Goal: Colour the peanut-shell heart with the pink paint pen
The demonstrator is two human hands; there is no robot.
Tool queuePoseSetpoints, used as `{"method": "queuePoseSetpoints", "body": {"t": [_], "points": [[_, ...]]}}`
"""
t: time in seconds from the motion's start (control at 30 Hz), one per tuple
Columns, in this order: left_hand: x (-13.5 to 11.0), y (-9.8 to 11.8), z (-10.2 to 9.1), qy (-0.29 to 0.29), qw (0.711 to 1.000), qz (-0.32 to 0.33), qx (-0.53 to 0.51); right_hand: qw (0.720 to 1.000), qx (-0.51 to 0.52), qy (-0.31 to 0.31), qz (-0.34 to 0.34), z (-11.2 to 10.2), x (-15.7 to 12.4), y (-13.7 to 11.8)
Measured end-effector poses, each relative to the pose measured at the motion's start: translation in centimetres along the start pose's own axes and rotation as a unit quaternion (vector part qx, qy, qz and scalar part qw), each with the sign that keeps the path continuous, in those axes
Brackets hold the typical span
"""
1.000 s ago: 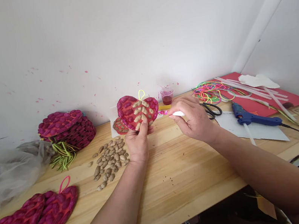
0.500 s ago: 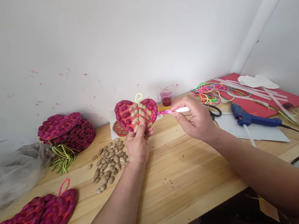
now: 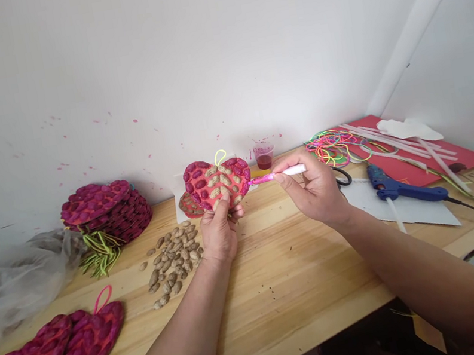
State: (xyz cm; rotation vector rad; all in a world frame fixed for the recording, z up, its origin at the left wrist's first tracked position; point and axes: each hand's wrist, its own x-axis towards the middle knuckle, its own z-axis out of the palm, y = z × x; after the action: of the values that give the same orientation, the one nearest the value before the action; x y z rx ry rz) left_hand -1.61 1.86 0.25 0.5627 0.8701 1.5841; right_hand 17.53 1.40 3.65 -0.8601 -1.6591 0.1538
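My left hand (image 3: 221, 228) grips the lower edge of a red heart-shaped piece (image 3: 216, 182) covered with peanuts, thumb on its front. Peanuts along its left and right sides are painted magenta; those down the middle are bare tan. A yellow-green loop sticks up from its top. Closed in a pinch, my right hand (image 3: 314, 189) holds a white-handled paintbrush (image 3: 293, 170), its pink-stained tip at the heart's right edge. Behind, near the wall, stands a clear plastic cup (image 3: 263, 157) with dark pink liquid. Loose peanuts (image 3: 173, 259) lie on the wooden table (image 3: 283, 291) left of my left hand.
At left stand stacked magenta peanut pieces (image 3: 104, 212) with a green tassel, beside a translucent plastic bag (image 3: 13, 281). More painted pieces (image 3: 84, 348) lie at front left. Rightward are colourful cords (image 3: 336, 146), a blue glue gun (image 3: 407, 188) with its cable, and red sheets (image 3: 455, 150).
The brush's handle end has tilted up slightly, and its tip has shifted a little down along the heart's right edge. The heart sits slightly lower, still in my left hand.
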Motion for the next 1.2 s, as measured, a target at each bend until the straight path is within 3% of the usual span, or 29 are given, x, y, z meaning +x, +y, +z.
{"method": "queuePoseSetpoints", "body": {"t": [0.6, 0.77, 1.03, 1.2], "points": [[0.3, -1.2, -0.4, -0.028, 0.999, 0.017, 0.037, 0.999, 0.012, 0.028, 0.008, 0.1, -0.4, 0.1], [0.3, -1.1, -0.3, -0.033, 0.999, 0.012, 0.027, 0.992, 0.094, 0.041, 0.076, 0.4, -0.5, 0.9], [0.2, -1.1, -0.2, -0.027, 1.0, -0.003, 0.005, 0.939, 0.263, 0.06, 0.214, 0.7, 0.5, 1.9], [0.4, -1.2, -0.3, -0.031, 0.999, -0.007, -0.005, 0.871, 0.368, 0.079, 0.315, 0.8, 1.1, 1.9]]}}
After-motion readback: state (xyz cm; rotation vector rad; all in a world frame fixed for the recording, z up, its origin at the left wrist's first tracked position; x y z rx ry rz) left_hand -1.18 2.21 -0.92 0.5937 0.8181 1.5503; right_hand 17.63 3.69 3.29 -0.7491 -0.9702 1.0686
